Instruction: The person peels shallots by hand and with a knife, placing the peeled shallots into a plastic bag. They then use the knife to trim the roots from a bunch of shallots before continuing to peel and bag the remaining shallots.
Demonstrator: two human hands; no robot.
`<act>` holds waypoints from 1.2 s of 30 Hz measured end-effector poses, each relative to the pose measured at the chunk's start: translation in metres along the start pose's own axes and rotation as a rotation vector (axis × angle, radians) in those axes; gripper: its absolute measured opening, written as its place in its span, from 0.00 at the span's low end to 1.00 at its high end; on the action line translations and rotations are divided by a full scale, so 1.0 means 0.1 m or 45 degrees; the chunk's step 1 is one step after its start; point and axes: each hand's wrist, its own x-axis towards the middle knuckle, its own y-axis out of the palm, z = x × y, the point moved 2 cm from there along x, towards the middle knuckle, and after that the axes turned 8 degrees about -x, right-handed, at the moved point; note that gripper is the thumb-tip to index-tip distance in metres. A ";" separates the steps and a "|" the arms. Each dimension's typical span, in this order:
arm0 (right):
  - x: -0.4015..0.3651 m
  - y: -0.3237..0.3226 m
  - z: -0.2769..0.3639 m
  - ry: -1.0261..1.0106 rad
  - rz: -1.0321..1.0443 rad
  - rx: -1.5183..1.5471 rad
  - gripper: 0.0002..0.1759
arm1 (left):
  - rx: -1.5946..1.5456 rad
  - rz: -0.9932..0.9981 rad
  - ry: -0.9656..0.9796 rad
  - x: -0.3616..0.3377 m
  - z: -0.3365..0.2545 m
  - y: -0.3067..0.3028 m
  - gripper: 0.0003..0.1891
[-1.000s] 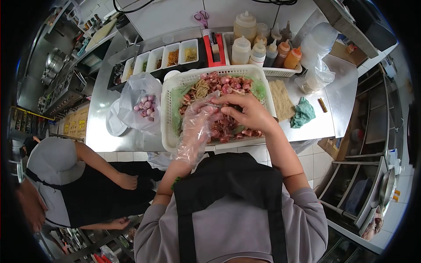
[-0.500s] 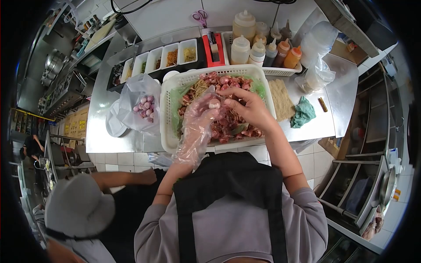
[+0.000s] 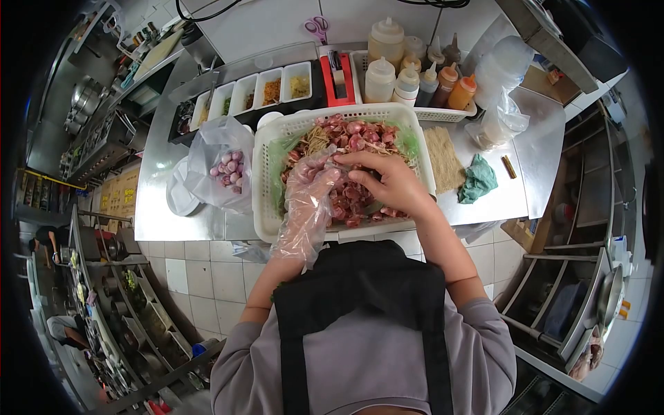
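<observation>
Hands over a basket of unpeeled shallots on a steel desk (image 3: 162, 200). The white basket (image 3: 265, 176), one in number, occupies the centre of the frame; its long axis runs left to right, the right end slightly higher. The reddish shallots (image 3: 363, 142) heaped inside point in mixed directions and share no common axis. Two hands meet above the heap: the gloved left hand (image 3: 311, 183), fingers curled upward, and the bare right hand (image 3: 393, 176), index finger and thumb directed leftward. Whether either grip is clamped on a shallot cannot be told, the fingers concealing what lies between them. One clear bag (image 3: 216, 138), left of centre, contains peeled shallots (image 3: 228, 171), partly veiled by plastic and not reliably countable. Upper centre: five white tubs (image 3: 270, 87), one pair of scissors (image 3: 317, 28) and about nine bottles (image 3: 380, 79), the rear ones partly covered. Right of centre: one green cloth (image 3: 478, 178). The heap's lower middle is obscured by the hands.
</observation>
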 end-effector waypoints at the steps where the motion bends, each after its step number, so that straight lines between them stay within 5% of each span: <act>1: 0.00 0.00 0.00 0.001 0.000 0.000 0.16 | 0.011 -0.036 -0.014 0.00 0.01 -0.02 0.16; 7: 0.00 0.02 -0.14 0.019 0.001 0.214 0.15 | 0.062 0.029 0.056 -0.01 0.02 -0.04 0.16; 9: 0.00 0.05 -0.21 0.200 0.084 0.524 0.14 | 0.079 0.042 0.067 -0.01 0.02 -0.03 0.17; 36: -0.02 0.03 0.05 0.103 0.017 0.043 0.16 | 0.027 0.048 0.126 -0.01 0.04 -0.07 0.19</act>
